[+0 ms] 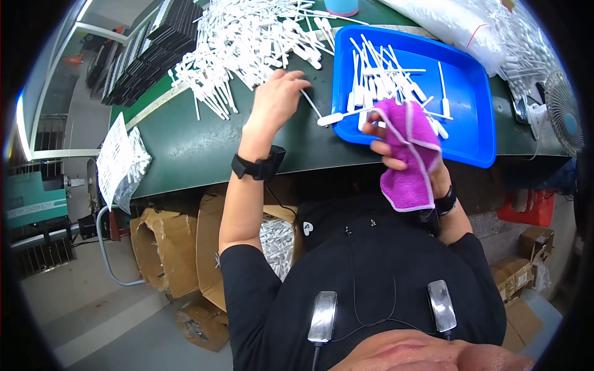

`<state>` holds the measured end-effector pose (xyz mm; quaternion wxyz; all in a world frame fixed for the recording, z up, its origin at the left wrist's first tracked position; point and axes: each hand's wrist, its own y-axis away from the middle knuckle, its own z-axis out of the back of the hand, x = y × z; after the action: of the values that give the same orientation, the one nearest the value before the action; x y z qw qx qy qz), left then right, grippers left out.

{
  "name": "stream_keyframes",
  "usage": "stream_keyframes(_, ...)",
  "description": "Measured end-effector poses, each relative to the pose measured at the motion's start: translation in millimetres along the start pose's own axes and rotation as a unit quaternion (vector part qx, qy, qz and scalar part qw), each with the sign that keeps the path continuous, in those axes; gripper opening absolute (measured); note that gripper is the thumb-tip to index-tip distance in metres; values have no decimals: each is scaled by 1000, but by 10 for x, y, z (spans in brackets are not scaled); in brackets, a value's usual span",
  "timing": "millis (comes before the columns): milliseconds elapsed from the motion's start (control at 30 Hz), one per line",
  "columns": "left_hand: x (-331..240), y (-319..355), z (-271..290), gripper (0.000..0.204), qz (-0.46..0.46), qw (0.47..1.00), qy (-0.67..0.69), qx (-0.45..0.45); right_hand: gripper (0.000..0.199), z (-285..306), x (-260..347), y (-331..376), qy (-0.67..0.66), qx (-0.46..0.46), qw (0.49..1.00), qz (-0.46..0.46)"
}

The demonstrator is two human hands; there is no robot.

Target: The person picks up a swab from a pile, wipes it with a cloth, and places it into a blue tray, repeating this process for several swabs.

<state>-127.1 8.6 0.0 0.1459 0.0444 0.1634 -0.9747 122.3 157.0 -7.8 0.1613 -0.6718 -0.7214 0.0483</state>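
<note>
My left hand (pixel 279 102) is over the green table, fingers bent and pinched at one end of a thin white stick (pixel 310 103). The stick's other end meets the thick head of a white plastic piece (pixel 330 119) at the blue tray's left edge. That piece's shaft runs right toward my right hand (pixel 387 148), which grips a purple cloth (pixel 409 154) with pale edging. The cloth hides part of the fingers and whether they also hold the shaft. Inside the blue tray (pixel 476 117) lie several white thick-headed sticks (pixel 371 74).
A large heap of similar white sticks (pixel 247 43) covers the table's far left. Black stacked trays (pixel 154 52) stand beyond it. At right are a clear plastic bag (pixel 458 31) and a small fan (pixel 563 111). Cardboard boxes (pixel 164 253) sit below the table (pixel 204 145).
</note>
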Motion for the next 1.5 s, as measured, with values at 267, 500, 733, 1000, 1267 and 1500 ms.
stream_keyframes(267, 48, 65, 22, 8, -44, 995, -89, 0, 47, 142, 77, -337, 121, -347, 908, 202)
stream_keyframes(500, -254, 409, 432, 19, 337, 843, 398, -131, 40, 7, 137, -230, -37, -95, 989, 110)
stream_keyframes(733, -350, 803, 13, 22, 350, 525, 756, -175, 41, -81, -185, -306, 10, -146, 988, 52)
stream_keyframes(1000, -431, 979, -74, 39, 343, 597, 696, -204, 43, -162, -351, -400, 63, -169, 984, 15)
stream_keyframes(1267, -502, 1066, 6, 48, 322, 543, 738, -238, 44, -123, -483, -493, 106, -157, 981, -48)
stream_keyframes(1500, -537, 1127, 35, 50, 292, 531, 759, -240, 43, -110, -545, -538, 103, -179, 976, -60)
